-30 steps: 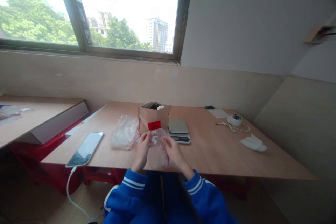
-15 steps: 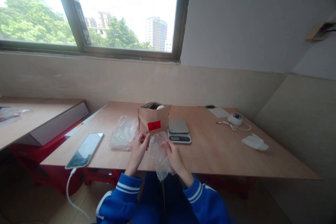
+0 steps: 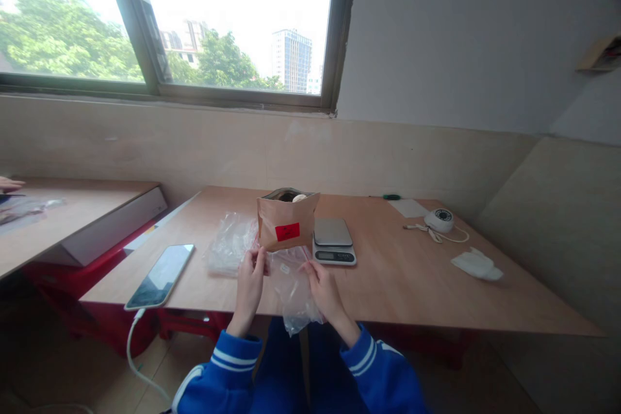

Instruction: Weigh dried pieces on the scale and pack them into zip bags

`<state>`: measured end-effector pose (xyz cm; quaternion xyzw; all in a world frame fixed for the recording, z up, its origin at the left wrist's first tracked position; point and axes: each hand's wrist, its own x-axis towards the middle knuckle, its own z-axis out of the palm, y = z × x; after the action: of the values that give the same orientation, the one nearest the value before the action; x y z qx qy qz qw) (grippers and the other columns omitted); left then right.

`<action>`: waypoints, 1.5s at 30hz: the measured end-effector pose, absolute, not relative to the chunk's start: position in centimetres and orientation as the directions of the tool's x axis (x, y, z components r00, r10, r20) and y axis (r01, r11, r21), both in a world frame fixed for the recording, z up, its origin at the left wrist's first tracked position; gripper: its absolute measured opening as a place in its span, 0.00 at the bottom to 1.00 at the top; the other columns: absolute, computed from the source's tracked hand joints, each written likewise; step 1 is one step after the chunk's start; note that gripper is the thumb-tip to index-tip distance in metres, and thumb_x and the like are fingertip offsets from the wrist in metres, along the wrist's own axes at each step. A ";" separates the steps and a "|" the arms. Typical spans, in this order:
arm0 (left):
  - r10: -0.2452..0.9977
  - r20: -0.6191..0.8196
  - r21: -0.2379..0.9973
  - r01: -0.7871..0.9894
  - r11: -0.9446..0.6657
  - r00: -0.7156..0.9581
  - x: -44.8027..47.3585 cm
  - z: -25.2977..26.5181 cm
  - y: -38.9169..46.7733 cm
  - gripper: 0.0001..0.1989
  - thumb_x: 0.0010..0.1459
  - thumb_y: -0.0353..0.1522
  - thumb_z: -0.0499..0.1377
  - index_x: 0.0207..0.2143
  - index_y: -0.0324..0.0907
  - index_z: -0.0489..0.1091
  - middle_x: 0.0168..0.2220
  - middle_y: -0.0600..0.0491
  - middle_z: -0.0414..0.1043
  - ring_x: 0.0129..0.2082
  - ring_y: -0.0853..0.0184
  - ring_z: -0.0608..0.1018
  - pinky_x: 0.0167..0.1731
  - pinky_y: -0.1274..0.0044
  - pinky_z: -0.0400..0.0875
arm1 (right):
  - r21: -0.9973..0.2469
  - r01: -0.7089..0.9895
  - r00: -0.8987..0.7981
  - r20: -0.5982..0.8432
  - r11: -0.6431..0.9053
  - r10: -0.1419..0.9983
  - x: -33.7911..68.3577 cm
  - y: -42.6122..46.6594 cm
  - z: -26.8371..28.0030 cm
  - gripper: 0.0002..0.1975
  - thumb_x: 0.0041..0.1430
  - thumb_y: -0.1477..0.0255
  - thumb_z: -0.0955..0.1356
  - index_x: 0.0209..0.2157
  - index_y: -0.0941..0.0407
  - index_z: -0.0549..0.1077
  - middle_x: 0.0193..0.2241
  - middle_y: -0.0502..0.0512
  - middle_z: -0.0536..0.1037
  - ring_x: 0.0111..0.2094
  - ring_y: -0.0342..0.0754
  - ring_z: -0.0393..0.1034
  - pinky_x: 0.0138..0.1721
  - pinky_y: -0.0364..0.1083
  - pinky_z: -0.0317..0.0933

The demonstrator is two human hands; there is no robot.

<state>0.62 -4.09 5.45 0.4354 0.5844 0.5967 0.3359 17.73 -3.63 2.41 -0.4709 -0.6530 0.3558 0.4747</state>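
Plastic bag (image 3: 294, 294), clear and edged along its top with a pinkish strip, is held between two hands at the near edge of the table (image 3: 402, 291), its lower end hung past that edge; its upper left corner is pinched narrowly by the left hand (image 3: 250, 275), its right side likewise by the right hand (image 3: 324, 288).

Spreading of the bag is judged to be under way and only an early stage reached; a small white mark is seen on the film, but no contents can be made out, and whether the mouth has been parted cannot be told.

Just behind, a brown paper bag (image 3: 268, 217) with a red label (image 3: 288, 232) is stood upright, its top unsealed and something pale (image 3: 299, 198) glimpsed within; its closing is therefore judged not yet done. A digital scale (image 3: 332, 233) is placed close beside it, nothing seen on its plate; to the left, more clear bags (image 3: 227, 249) are left piled, apparently unused.
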 end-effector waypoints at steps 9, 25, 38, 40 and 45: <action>0.985 -0.146 0.989 0.012 0.148 -0.089 1.7 3.2 -7.5 0.28 0.42 0.53 0.60 0.37 0.41 0.67 0.22 0.59 0.65 0.11 0.75 0.64 0.09 0.81 0.56 | -0.883 0.340 -0.091 0.310 0.322 0.946 15.1 -2.7 2.5 0.25 0.66 0.55 0.54 0.39 0.57 0.73 0.28 0.58 0.79 0.29 0.50 0.74 0.29 0.44 0.62; 0.668 0.464 0.516 0.790 0.330 -0.582 -8.7 7.7 0.8 0.37 0.55 0.41 0.56 0.61 0.29 0.52 0.60 0.28 0.54 0.57 0.42 0.64 0.52 0.54 0.61 | -0.814 0.546 0.040 0.260 0.197 0.965 26.2 -2.4 0.0 0.23 0.66 0.57 0.55 0.37 0.56 0.73 0.20 0.52 0.72 0.22 0.48 0.68 0.24 0.42 0.55; 0.901 0.290 0.234 0.937 0.259 -0.322 -6.4 -2.3 3.9 0.26 0.63 0.37 0.42 0.61 0.38 0.59 0.65 0.42 0.53 0.65 0.51 0.56 0.61 0.60 0.49 | -0.410 0.869 0.370 0.162 -0.279 0.915 33.2 0.0 -1.4 0.16 0.66 0.68 0.57 0.39 0.57 0.74 0.28 0.60 0.78 0.27 0.49 0.69 0.26 0.43 0.46; 0.903 0.292 0.233 0.939 0.251 -0.314 -6.5 -2.1 3.7 0.26 0.63 0.37 0.42 0.60 0.37 0.60 0.64 0.42 0.56 0.64 0.52 0.57 0.61 0.61 0.48 | -0.375 0.880 0.372 0.159 -0.292 0.915 32.8 -0.2 -1.1 0.17 0.67 0.68 0.56 0.40 0.57 0.74 0.29 0.60 0.78 0.27 0.49 0.69 0.26 0.43 0.45; 0.905 0.289 0.248 0.938 0.244 -0.312 -6.3 -1.2 3.3 0.25 0.63 0.36 0.43 0.57 0.36 0.63 0.62 0.42 0.59 0.63 0.54 0.60 0.61 0.62 0.48 | -0.337 0.885 0.387 0.151 -0.321 0.909 32.4 -0.4 -0.4 0.16 0.67 0.69 0.57 0.40 0.58 0.73 0.29 0.60 0.78 0.28 0.48 0.70 0.26 0.43 0.44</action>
<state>-6.34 3.34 -1.24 0.5849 0.7876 0.1891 -0.0430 32.37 -0.37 -0.44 -0.8121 -0.5525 0.0330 0.1850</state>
